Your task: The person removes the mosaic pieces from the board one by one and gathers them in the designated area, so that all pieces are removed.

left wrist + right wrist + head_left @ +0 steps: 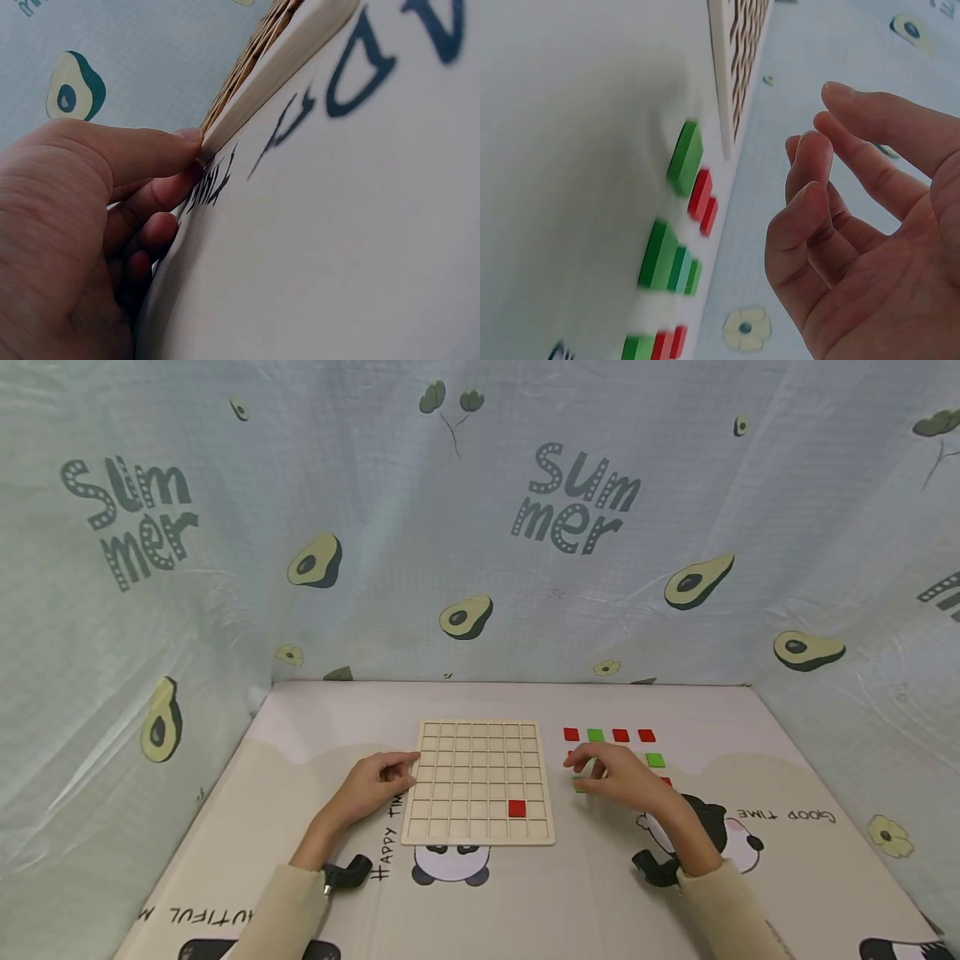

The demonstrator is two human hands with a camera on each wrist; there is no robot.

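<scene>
A pale wooden grid board lies on the table, with one red square tile in a cell toward its lower right. My left hand rests thumb and forefinger against the board's left edge; the left wrist view shows the thumb at that edge. Over the loose tiles to the right hovers my right hand, its fingers loosely bent, holding nothing. Beyond it stand red tiles and green tiles in rows, partly hidden by the hand. A green tile shows below it in the right wrist view.
The white tabletop bears printed pandas and lettering, including a panda just below the board. A curtain with avocado prints closes off the back and sides. Black wrist devices sit at both wrists.
</scene>
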